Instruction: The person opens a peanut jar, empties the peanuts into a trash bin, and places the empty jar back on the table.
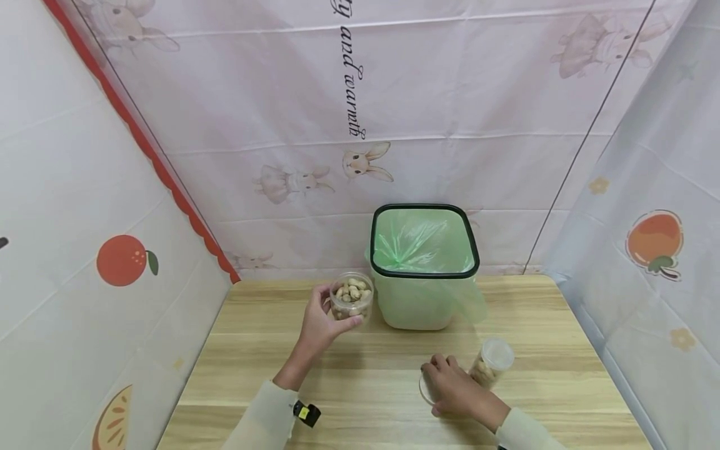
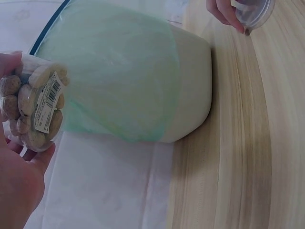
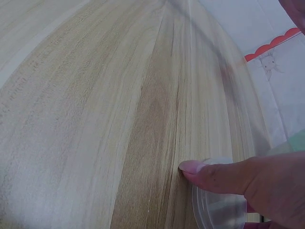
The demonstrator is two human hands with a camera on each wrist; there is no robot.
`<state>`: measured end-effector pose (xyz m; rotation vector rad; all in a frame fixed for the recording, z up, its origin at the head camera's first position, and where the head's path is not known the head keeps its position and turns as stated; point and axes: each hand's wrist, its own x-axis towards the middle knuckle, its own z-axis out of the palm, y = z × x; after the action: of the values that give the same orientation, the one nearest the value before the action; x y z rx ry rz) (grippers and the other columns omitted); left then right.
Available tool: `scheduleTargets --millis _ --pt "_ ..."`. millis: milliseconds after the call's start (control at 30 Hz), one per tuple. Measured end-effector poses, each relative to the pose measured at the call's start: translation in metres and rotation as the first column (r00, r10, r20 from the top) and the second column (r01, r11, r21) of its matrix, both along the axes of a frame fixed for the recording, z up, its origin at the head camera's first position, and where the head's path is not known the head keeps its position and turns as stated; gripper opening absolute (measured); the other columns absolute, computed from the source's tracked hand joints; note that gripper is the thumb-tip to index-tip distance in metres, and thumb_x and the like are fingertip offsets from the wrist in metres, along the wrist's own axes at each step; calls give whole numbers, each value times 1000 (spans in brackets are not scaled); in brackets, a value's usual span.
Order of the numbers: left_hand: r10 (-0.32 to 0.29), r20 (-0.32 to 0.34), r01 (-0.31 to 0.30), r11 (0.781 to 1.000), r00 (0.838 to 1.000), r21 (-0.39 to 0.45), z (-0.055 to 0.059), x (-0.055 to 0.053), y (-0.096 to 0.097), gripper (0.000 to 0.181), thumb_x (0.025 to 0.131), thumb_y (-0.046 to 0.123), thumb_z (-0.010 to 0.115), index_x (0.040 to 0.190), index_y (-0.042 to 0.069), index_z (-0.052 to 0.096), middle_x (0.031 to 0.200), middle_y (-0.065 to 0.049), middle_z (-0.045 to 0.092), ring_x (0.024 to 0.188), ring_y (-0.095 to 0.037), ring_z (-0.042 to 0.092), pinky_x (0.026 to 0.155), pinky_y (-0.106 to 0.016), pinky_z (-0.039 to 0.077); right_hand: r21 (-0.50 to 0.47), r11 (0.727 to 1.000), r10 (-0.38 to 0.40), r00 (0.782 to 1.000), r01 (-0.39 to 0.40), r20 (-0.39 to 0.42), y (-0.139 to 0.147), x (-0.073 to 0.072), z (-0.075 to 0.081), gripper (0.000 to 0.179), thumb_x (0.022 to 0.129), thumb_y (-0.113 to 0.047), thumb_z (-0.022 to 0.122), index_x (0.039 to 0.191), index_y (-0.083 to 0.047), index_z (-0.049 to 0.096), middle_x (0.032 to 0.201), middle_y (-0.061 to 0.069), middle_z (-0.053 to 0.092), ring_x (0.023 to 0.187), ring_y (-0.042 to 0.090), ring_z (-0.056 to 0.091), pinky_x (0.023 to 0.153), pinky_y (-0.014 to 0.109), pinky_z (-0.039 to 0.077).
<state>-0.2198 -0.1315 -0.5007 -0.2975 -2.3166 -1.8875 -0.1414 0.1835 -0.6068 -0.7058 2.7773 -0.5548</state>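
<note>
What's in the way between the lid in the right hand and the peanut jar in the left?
Nothing visible. In the head view, only wooden tabletop shows between the clear lid in the right hand and the peanut jar in the left hand. The bin stands beside that path.

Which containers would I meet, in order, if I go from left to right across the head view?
Open peanut jar in the left hand, bin with a green liner, lidded jar.

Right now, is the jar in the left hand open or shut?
Open: the jar in the left hand shows peanuts at its uncovered mouth, and the right hand holds a clear lid.
</note>
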Motion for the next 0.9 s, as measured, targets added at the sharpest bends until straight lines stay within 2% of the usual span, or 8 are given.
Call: scheduleTargets --millis 167,300,367,533,700,800,900 --pt "1 1 -1 1000 1000 13 1 -2 0 87 69 10 96 137 1 44 146 -15 53 140 -30 52 123 -41 37 -2 1000 4 1000 -4 0 0 0 0 96 63 -30 98 144 -5 52 134 18 53 114 35 53 85 51 58" --pt "6 13 -6 1000 1000 26 3 -2 -1 87 68 9 96 137 2 43 147 -14 53 141 -30 51 122 -41 38 -14 1000 7 1000 -7 2 -1 0 5 98 66 -30 97 147 -6 48 143 22 50 126 43 51 98 59 54" --pt "7 18 -8 1000 1000 29 4 -2 -1 87 69 10 96 138 2 43 147 -14 52 142 -30 51 122 -42 38 -16 1000 6 1000 -6 -12 -3 -2 12 94 71 -30 95 147 -3 47 146 24 49 132 45 50 103 61 51" --pt "6 25 -6 1000 1000 29 7 -4 -2 90 69 11 96 140 3 42 149 -13 50 143 -31 50 123 -45 38 -5 1000 17 991 -17 -136 -7 -7 40 73 81 -23 87 141 2 55 141 23 57 127 41 59 102 54 54" --pt "7 9 -7 1000 1000 18 9 -7 -3 93 69 14 97 142 5 41 149 -10 49 142 -30 50 122 -46 38 -21 996 76 947 -87 -313 -8 -6 73 59 85 -24 85 132 4 61 129 22 65 118 37 66 97 49 58" --pt "8 -5 -8 1000 1000 5 11 -9 -3 93 69 16 97 142 5 41 149 -11 49 142 -30 50 122 -47 39 -45 991 99 931 -122 -352 -8 -5 90 51 90 -27 81 128 2 64 124 18 68 114 33 68 93 46 59" --pt "16 -8 -16 1000 1000 2 13 -10 -3 93 69 17 98 142 5 41 149 -11 48 141 -31 51 120 -47 41 -85 987 98 928 -137 -358 -5 -5 104 43 93 -28 77 126 -3 67 121 11 71 112 27 68 91 42 60"
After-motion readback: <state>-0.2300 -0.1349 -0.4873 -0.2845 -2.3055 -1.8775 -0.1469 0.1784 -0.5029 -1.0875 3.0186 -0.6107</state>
